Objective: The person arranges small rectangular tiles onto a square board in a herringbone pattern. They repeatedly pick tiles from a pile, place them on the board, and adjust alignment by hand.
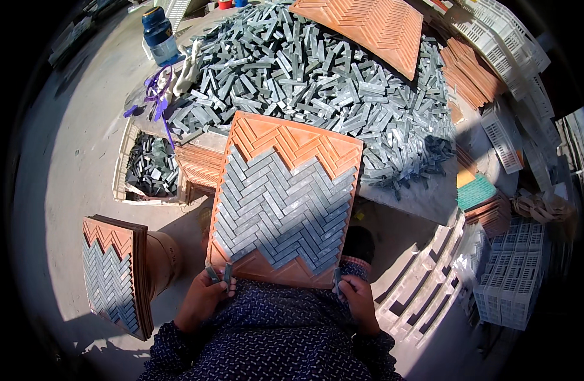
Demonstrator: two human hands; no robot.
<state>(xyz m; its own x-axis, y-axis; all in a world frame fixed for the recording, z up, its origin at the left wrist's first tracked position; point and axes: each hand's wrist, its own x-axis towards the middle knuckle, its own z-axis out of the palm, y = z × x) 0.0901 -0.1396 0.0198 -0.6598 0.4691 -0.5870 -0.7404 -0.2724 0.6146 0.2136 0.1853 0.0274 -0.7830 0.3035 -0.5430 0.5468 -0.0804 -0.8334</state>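
The orange grooved tray [257, 265] lies across the person's lap, its far end toward the heap of stone. Grey strips [279, 209] fill its middle in a zigzag weave, while a band of bare grooves shows at the far end and a smaller one at the near end. At the near left corner the left hand [203, 298] has its grip closed on two loose pieces [228, 273]; at the near right corner the right hand [358, 298] pinches a single piece [337, 280] between thumb and finger, though shade makes it hard to tell whether either touches the tray. The step in hand looks like laying strips, well along; the next move calls for lining a held piece up with a bare groove and pressing it in flat. Beyond, the tabletop [416, 200] carries a big pile of strips [266, 70], with another tray [368, 28] on top and a bottle [161, 41] at its far left. To the left stands a stack of trays [107, 279], the front one largely filled; white crates [508, 279] stand at the right.
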